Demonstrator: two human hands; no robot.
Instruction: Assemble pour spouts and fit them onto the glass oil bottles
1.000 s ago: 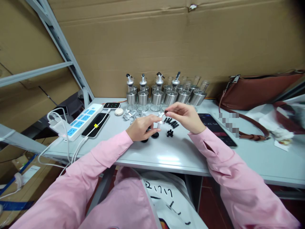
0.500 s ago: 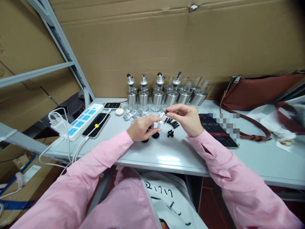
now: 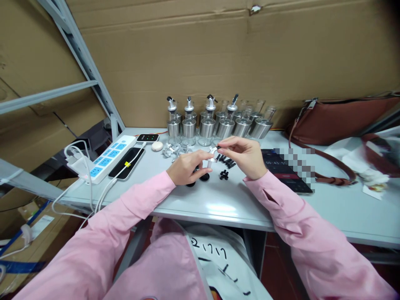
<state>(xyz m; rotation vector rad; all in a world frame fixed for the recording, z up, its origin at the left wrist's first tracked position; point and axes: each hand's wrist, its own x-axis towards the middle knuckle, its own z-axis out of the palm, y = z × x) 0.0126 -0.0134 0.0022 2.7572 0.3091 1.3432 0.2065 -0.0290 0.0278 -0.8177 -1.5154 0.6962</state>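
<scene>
My left hand [image 3: 190,167] is closed on a silver-grey pour spout [image 3: 212,160], thumb below and fingers above, over the front half of the table. At the spout's tip, my right hand [image 3: 245,155] pinches a small black piece [image 3: 218,147]; most of it is hidden by the fingertips. Beneath and beside the right hand lie black elongated pieces [image 3: 229,162] and a cluster of small black stoppers [image 3: 224,175]. Black round rings [image 3: 204,177] lie partly hidden under my left hand. More silver-grey spout parts [image 3: 171,151] are heaped behind it.
Several glass bottles with metal sleeves [image 3: 207,127] stand along the cardboard wall, some topped with spouts. Left are a power strip [image 3: 109,160], a phone [image 3: 127,163] with cables and a round white case [image 3: 157,146]. Right are a dark tablet [image 3: 287,173] and a brown bag [image 3: 340,125].
Both hands stay nearly in place with the spout and black piece between them. The view has shifted very slightly; nothing else visibly moved.
</scene>
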